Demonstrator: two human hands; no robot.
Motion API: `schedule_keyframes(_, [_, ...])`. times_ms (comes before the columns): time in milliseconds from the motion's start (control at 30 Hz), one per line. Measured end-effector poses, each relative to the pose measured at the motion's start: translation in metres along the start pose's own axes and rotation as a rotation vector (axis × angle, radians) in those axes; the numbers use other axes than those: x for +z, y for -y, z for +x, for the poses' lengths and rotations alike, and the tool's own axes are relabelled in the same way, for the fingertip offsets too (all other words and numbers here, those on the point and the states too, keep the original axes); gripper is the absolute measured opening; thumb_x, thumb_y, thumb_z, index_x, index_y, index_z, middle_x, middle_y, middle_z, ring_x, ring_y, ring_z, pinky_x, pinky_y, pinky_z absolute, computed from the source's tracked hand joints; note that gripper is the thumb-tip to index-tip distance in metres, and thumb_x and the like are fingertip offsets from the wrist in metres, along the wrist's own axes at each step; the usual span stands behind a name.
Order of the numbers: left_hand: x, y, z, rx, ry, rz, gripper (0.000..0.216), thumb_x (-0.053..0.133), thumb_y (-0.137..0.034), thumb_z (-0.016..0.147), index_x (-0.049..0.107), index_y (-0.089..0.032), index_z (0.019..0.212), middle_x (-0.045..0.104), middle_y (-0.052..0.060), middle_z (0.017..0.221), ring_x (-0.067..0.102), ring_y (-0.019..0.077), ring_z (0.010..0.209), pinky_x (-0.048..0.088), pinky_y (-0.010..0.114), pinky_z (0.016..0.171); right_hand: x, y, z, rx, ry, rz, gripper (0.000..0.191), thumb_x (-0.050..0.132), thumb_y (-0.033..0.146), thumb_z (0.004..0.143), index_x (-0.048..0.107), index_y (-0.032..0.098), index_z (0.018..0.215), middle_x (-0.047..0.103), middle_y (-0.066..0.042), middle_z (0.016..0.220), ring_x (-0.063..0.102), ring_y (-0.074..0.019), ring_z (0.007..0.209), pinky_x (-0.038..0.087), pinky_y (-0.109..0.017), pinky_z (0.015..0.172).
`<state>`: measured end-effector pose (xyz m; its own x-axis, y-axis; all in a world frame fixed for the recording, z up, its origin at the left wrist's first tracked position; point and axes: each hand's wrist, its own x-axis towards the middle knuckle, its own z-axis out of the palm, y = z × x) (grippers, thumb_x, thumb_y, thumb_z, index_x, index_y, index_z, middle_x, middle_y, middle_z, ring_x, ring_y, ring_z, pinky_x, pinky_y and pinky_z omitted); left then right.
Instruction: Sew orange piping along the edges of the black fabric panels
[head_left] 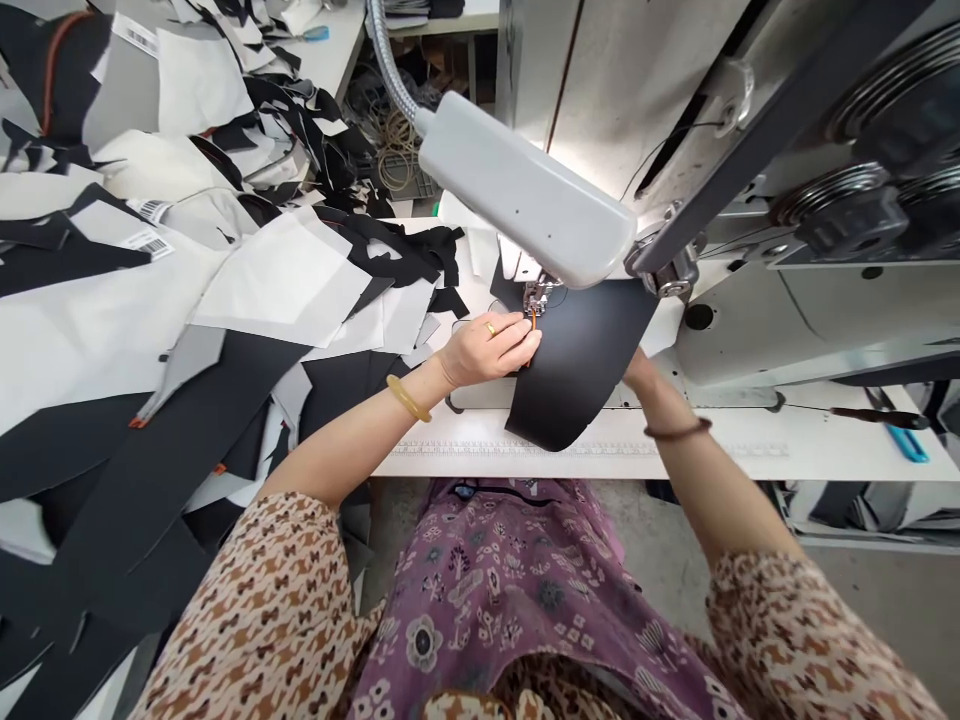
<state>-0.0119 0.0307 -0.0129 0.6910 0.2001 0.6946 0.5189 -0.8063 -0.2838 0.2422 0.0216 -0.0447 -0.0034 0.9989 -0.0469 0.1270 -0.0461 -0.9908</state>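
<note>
A black fabric panel (592,345) lies under the presser foot (535,298) of a sewing machine. Along the panel's left edge runs a narrow orange strip (533,322), just in front of the foot. My left hand (491,348) is closed, its fingertips together on that strip. My right hand (639,372) reaches beneath the right side of the panel, which hides its fingers. The panel's near corner hangs toward the table's front edge.
Above the needle area hangs a grey lamp head (525,190). Black and white cut pieces (277,280) pile up on the left. A ruler strip (480,449) runs along the table's front. At right lie a dark-handled screwdriver (877,416) and a blue-handled tool (906,443).
</note>
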Motion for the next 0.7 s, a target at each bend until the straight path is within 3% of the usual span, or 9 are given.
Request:
schedule_keyframes(67, [0.0,0.0,-0.001,-0.008,0.057,0.023,0.021,0.044,-0.026,0.093,0.063,-0.018,0.093,0.071,0.006,0.084,0.068,0.017,0.087,0.058,0.028,0.067,0.013,-0.002,-0.027,0.06,0.023,0.061,0.052,0.032,0.058,0.088,0.061,0.015,0.09,0.064,-0.007,0.09,0.06,-0.0147,0.085,0.05,-0.035,0.081])
schedule_keyframes(133, [-0.001,0.001,-0.002,0.003,0.08,0.035,0.022,0.043,-0.025,0.092,0.064,-0.018,0.094,0.071,0.007,0.084,0.068,0.0169,0.088,0.059,0.028,0.068,0.028,0.0,-0.059,0.082,0.026,0.145,0.061,0.029,0.068,0.082,0.059,0.019,0.101,0.064,-0.007,0.1,0.061,-0.0184,0.093,0.051,-0.038,0.082])
schedule_keyframes(200, [-0.002,0.003,-0.003,0.019,0.093,0.017,0.02,0.045,-0.025,0.091,0.064,-0.018,0.094,0.071,0.007,0.086,0.068,0.0174,0.089,0.059,0.029,0.067,0.043,0.006,-0.084,0.071,-0.045,0.209,0.057,0.054,0.063,0.073,0.054,0.022,0.113,0.06,-0.004,0.116,0.057,-0.0192,0.106,0.048,-0.038,0.093])
schedule_keyframes(267, [-0.003,0.005,-0.003,0.015,0.116,-0.042,0.016,0.048,-0.023,0.09,0.063,-0.02,0.093,0.071,0.007,0.09,0.068,0.0185,0.091,0.058,0.03,0.067,0.054,0.014,-0.096,0.101,-0.168,0.269,0.055,0.066,0.052,0.068,0.053,0.023,0.113,0.06,-0.002,0.117,0.058,-0.0182,0.105,0.048,-0.037,0.095])
schedule_keyframes(400, [-0.005,0.005,-0.003,-0.018,0.153,-0.153,0.011,0.051,-0.019,0.089,0.061,-0.021,0.093,0.07,0.007,0.094,0.067,0.0203,0.095,0.056,0.031,0.067,0.055,0.024,-0.091,0.202,-0.288,0.351,0.047,0.069,0.052,0.064,0.057,0.021,0.098,0.065,-0.003,0.098,0.063,-0.0169,0.079,0.055,-0.037,0.077])
schedule_keyframes(567, [-0.007,0.001,0.003,0.102,0.036,0.152,0.01,0.05,-0.017,0.088,0.06,-0.019,0.089,0.07,0.003,0.081,0.068,0.018,0.088,0.054,0.026,0.06,0.043,0.031,-0.076,0.167,-0.266,0.352,0.046,0.074,0.049,0.058,0.06,0.021,0.092,0.066,-0.002,0.092,0.061,-0.0136,0.072,0.055,-0.032,0.07])
schedule_keyframes(700, [-0.008,0.001,0.008,0.086,-0.008,0.209,0.01,0.049,-0.016,0.089,0.059,-0.019,0.089,0.069,0.002,0.083,0.068,0.0162,0.085,0.054,0.028,0.066,0.039,0.036,-0.068,0.137,-0.243,0.362,0.045,0.077,0.046,0.055,0.06,0.02,0.087,0.065,0.0,0.086,0.059,-0.0099,0.067,0.053,-0.025,0.063])
